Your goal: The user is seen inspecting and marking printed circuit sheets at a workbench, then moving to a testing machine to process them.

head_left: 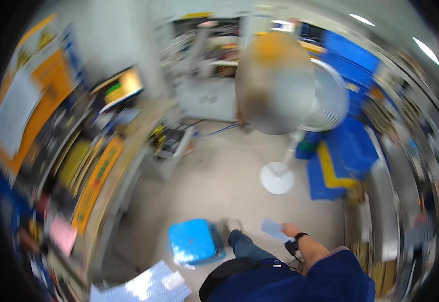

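My right hand (291, 230) is closed on one end of a pale blue flat sheet (274, 229), held out low over the floor beside my leg. Its material is blurred. A black band (301, 235) circles my right wrist, and a small dark object (291, 247) shows just under it; I cannot make out what it is. My left hand is out of view. To the left of my foot stands a bright blue stool (192, 240) with a square top and a small hole in it.
A white pedestal fan (276, 177) stands ahead, partly behind a large blurred shiny disc (275, 85). Blue bins (353, 146) are stacked at the right, near shelving (388, 201). A cluttered workbench (146, 121) runs along the left. Shiny translucent packaging (139, 287) lies at lower left.
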`<state>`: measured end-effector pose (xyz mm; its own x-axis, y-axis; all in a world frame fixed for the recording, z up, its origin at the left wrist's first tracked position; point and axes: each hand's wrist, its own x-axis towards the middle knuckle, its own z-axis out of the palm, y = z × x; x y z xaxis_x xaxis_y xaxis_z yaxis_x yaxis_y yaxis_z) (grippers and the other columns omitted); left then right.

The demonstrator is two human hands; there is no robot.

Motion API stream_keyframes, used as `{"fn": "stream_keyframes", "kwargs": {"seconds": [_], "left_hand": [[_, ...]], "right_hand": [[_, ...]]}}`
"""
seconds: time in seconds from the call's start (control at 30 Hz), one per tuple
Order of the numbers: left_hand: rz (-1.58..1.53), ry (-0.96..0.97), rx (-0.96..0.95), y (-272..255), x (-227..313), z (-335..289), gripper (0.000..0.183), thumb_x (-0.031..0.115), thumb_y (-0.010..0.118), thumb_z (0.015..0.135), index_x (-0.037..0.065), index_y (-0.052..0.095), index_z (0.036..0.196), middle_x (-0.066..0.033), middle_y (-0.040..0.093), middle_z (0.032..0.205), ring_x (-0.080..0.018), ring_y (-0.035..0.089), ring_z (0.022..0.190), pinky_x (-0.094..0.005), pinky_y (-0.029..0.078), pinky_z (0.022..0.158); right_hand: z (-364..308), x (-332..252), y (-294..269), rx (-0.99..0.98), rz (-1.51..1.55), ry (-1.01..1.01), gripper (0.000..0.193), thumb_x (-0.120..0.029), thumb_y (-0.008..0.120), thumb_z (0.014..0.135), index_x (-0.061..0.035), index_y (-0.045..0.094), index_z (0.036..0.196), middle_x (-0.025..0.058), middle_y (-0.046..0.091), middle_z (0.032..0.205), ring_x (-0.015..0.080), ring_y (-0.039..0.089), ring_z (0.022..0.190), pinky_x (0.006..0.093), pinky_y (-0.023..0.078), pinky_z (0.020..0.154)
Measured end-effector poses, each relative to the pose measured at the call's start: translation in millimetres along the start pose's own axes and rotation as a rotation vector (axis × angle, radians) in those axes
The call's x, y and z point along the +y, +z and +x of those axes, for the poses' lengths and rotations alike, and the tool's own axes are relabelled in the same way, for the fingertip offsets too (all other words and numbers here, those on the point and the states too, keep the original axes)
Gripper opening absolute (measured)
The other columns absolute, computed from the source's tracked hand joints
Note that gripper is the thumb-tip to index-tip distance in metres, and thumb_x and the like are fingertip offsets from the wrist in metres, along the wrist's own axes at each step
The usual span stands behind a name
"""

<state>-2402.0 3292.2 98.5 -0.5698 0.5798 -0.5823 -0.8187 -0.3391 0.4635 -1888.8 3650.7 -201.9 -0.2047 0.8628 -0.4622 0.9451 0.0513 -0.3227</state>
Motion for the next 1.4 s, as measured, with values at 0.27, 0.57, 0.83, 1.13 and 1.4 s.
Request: {"fn": "stream_keyframes", "kwargs": {"seconds": [0.27, 0.57, 0.83, 1.13, 1.4], "left_hand": [[-0.098, 0.47, 0.415, 16, -13, -15, 0.039, 0.014, 0.053, 0.095, -0.005, 0.048, 0.128, -0.0157, 0.053, 0.13, -0.0263, 0.049, 0.119, -0.0405, 0.037, 0.104], [0.519, 0.737, 0.776, 86, -63, 36, 0.052, 0.006, 0.062, 0.086, -0.004, 0.044, 0.133, -0.0169, 0.049, 0.134, -0.0254, 0.046, 0.124, -0.04, 0.038, 0.105], [0.343, 0.796, 0.817, 179, -77, 76, 0.038, 0.023, 0.05, 0.098, 0.004, 0.047, 0.131, -0.0128, 0.051, 0.131, -0.0278, 0.045, 0.124, -0.0463, 0.037, 0.105], [-0.31, 0.627, 0.605, 192, -27, 134, 0.035, 0.014, 0.05, 0.096, 0.0, 0.049, 0.128, -0.0133, 0.054, 0.13, -0.0269, 0.048, 0.123, -0.044, 0.037, 0.106], [-0.134, 0.559, 0.551, 85, 44, 176, 0.034, 0.007, 0.047, 0.096, -0.003, 0.048, 0.129, -0.0136, 0.054, 0.127, -0.0246, 0.05, 0.118, -0.0386, 0.04, 0.104]], "right_hand": [[127, -96, -37, -0.186, -0.179, -0.232, 0.036, -0.03, 0.059, 0.087, -0.0008, 0.062, 0.108, 0.0251, 0.064, 0.103, 0.0407, 0.06, 0.1, 0.0457, 0.047, 0.087], [365, -328, -82, -0.267, -0.181, -0.642, 0.032, -0.029, 0.059, 0.087, -0.0057, 0.061, 0.11, 0.0249, 0.065, 0.098, 0.0415, 0.061, 0.095, 0.0475, 0.048, 0.082], [439, -558, -121, -0.253, -0.197, -1.072, 0.026, -0.028, 0.056, 0.09, -0.0054, 0.06, 0.103, 0.0231, 0.065, 0.089, 0.0433, 0.061, 0.087, 0.0503, 0.048, 0.075], [375, -705, -133, -0.249, -0.084, -1.377, 0.019, -0.022, 0.056, 0.09, -0.009, 0.06, 0.103, 0.0153, 0.066, 0.092, 0.0381, 0.062, 0.088, 0.0474, 0.049, 0.074], [296, -813, -144, 0.224, -0.294, -1.672, 0.027, -0.014, 0.059, 0.083, -0.0154, 0.062, 0.11, 0.0083, 0.064, 0.098, 0.0297, 0.062, 0.09, 0.0406, 0.051, 0.075]]}}
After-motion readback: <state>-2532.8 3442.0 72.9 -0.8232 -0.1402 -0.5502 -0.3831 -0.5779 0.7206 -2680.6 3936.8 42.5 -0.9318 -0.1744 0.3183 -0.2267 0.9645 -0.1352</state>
